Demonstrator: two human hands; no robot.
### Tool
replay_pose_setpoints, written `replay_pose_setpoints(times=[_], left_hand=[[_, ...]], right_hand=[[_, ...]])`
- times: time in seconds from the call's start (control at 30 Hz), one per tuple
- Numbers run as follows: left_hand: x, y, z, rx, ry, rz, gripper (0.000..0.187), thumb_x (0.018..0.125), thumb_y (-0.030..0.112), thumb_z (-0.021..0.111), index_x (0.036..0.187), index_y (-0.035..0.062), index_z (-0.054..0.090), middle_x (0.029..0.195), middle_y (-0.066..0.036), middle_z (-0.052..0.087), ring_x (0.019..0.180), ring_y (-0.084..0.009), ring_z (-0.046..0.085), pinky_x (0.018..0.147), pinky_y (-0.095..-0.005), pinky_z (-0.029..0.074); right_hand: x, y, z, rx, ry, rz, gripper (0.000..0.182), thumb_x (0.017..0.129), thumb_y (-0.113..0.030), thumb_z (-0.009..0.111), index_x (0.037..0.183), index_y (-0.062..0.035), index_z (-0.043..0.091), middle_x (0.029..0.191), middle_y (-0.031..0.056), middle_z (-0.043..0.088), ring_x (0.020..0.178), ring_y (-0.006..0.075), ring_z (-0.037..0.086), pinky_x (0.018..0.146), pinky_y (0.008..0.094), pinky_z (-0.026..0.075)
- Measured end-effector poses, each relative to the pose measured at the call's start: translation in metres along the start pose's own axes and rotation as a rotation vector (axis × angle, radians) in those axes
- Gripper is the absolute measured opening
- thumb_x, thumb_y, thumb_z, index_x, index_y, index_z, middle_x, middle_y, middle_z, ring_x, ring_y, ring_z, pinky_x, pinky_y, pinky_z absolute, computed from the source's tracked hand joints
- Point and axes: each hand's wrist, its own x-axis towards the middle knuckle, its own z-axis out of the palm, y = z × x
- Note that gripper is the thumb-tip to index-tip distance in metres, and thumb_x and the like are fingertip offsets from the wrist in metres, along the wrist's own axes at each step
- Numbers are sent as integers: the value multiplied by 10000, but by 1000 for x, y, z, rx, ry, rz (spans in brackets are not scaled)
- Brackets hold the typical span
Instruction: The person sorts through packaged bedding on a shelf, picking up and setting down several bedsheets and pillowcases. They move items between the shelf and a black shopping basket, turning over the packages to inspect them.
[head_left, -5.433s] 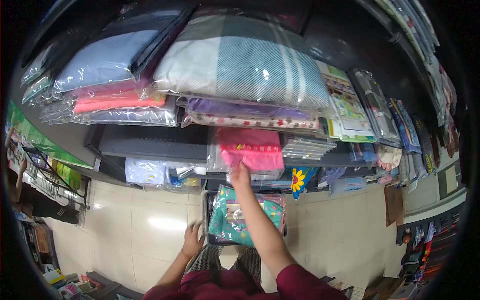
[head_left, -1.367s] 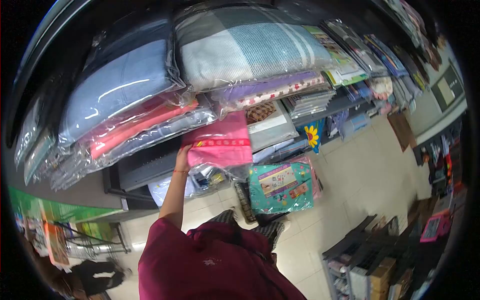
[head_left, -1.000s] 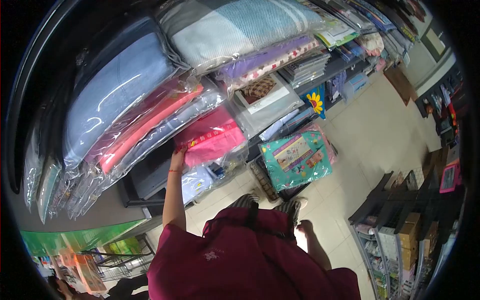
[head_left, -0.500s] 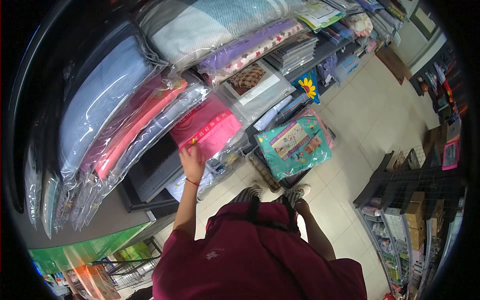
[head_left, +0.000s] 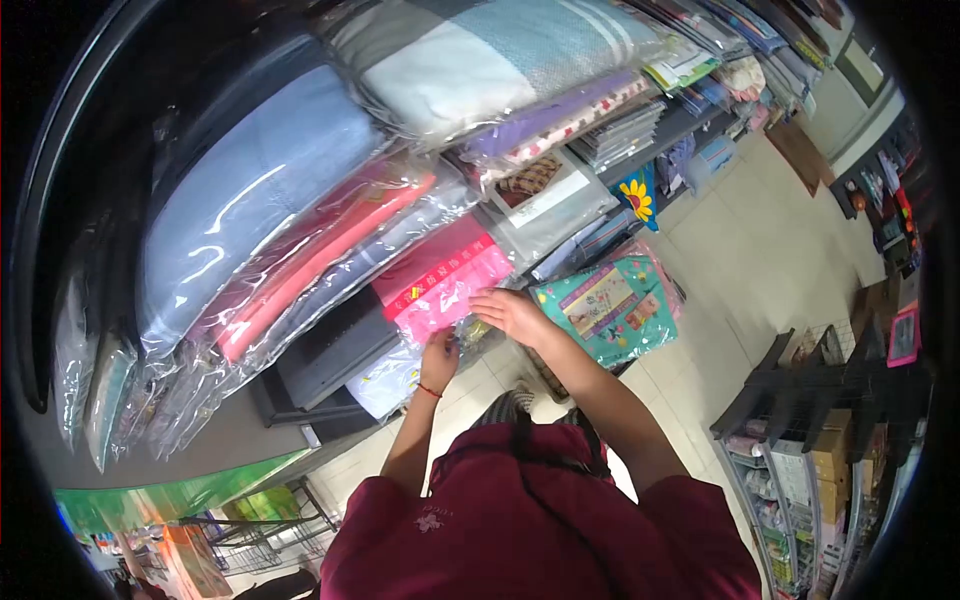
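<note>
My left hand (head_left: 439,362), with a red cord at its wrist, is at the lower edge of a pink package (head_left: 436,282) with a red printed band. Its fingers are curled, and what they hold is hard to make out. My right hand (head_left: 507,314) lies flat against the package's right corner, fingers stretched out. The pink package rests on the shelf, with a white patterned package (head_left: 388,378) below it. To the right is a green patterned package (head_left: 612,308).
Bagged blue bedding (head_left: 260,200) and coral bedding (head_left: 325,265) are piled at the left. A grey and white plaid bundle (head_left: 500,65) lies at the top. Wire shelving (head_left: 790,420) stands at the right, beyond the tiled floor (head_left: 720,270).
My right hand has come up from beside my body to the pink package. My left hand has moved from its surface to its lower edge. The view has shifted, moving the shelf goods rightward.
</note>
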Motion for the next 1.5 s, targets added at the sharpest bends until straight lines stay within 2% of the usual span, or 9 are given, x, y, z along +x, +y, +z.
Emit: replay_pose_setpoints(times=[0.13, 0.23, 0.4, 0.57, 0.8, 1.03, 1.13, 1.37, 1.5], left_hand=[[13, -42, 11, -1357, 107, -753, 328, 766, 132, 549, 1054, 0, 463, 975, -163, 547, 874, -253, 553, 747, -342, 450], [20, -35, 4, -1594, 206, -973, 485, 742, 243, 598, 1098, -9, 387, 1018, -172, 504, 960, -297, 498, 766, -373, 429], [31, -48, -2, -1966, 284, -979, 586, 694, 321, 652, 1100, 18, 357, 1026, -163, 505, 992, -279, 479, 769, -374, 415], [35, -56, 2, -1990, 308, -963, 182, 756, 267, 619, 839, 112, 569, 853, -38, 584, 781, -189, 574, 626, -290, 468], [52, -8, -36, -1753, 397, -493, 159, 787, 188, 552, 901, 76, 547, 907, -35, 580, 824, -162, 567, 750, -270, 472], [13, -37, -37, -1035, 163, -775, 374, 811, 376, 522, 935, 24, 501, 837, -79, 609, 709, -191, 614, 517, -227, 465], [4, -43, -40, -963, 80, -892, 458, 806, 417, 515, 986, -3, 479, 868, -100, 608, 701, -203, 618, 496, -230, 458], [-30, -55, -13, -910, -238, -739, 361, 843, 325, 469, 1123, 99, 445, 1064, -66, 549, 954, -171, 540, 742, -275, 413], [-63, -57, 27, -787, -511, -939, 342, 855, 285, 428, 1122, 71, 444, 1062, -85, 555, 934, -181, 554, 729, -289, 411]], right_hand=[[72, 29, -54, -61, 550, 204, 572, 723, -319, 599, 1158, -20, 379, 1172, 181, 391, 1090, 305, 402, 940, 412, 293], [93, 33, -65, -12, 733, 221, 699, 646, -377, 670, 1192, -84, 345, 1075, 151, 421, 1064, 312, 398, 936, 422, 278], [99, 36, -65, 230, 584, 82, 283, 722, -257, 631, 965, -167, 519, 942, 22, 543, 933, 179, 503, 836, 352, 373], [98, 39, -49, 274, 559, -113, 203, 740, -179, 610, 928, -144, 540, 909, 14, 575, 822, 175, 555, 715, 286, 447], [117, 37, -62, 494, 376, -140, 153, 762, -160, 549, 891, -92, 501, 895, 40, 559, 805, 179, 540, 637, 279, 420], [115, 47, -69, -330, 681, -100, 459, 780, -333, 532, 1095, -20, 419, 1047, 139, 511, 904, 286, 537, 855, 394, 399], [98, 49, -77, -87, 579, 235, 556, 776, -422, 540, 1143, -34, 387, 1032, 147, 513, 936, 302, 524, 861, 403, 397], [17, 62, -125, 151, 150, -59, 339, 849, -278, 463, 1107, -60, 436, 1019, 150, 534, 949, 259, 525, 837, 362, 409], [-84, 60, -173, 304, 308, -82, 286, 845, -197, 456, 1099, -66, 449, 1014, 136, 533, 958, 253, 516, 836, 355, 408]])
